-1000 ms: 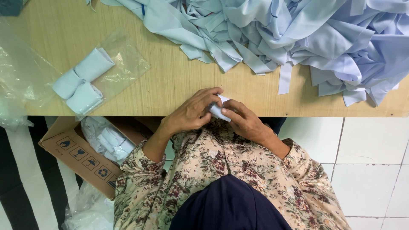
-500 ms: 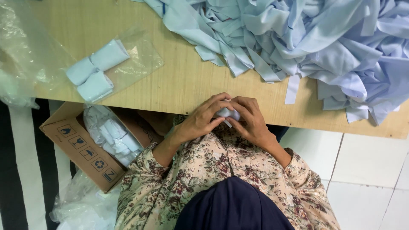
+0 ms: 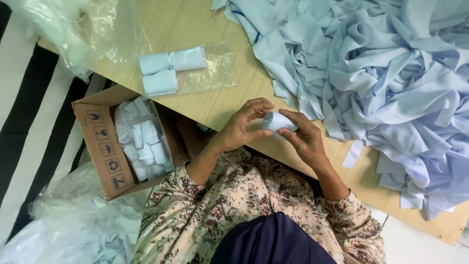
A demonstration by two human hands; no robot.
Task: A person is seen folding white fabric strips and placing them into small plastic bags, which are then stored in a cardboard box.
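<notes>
Between the left hand [image 3: 242,129] and right hand [image 3: 303,137], both gripping it, the pale blue fabric roll [image 3: 277,121] probably wants firm, even finger pressure to stay tight.

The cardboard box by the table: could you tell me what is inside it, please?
The box holds a heap of small pale blue cloth rolls. Its bottom and far end, under the table, are hidden.

1. Your hands hold a fabric roll [image 3: 277,121] over the table [image 3: 195,24] edge.
2. Three rolls [image 3: 168,71] lie on a plastic bag, to your left.
3. The cloth pile [image 3: 391,83] lies right.
4. The cardboard box [image 3: 105,146] sits below the table, left.
</notes>
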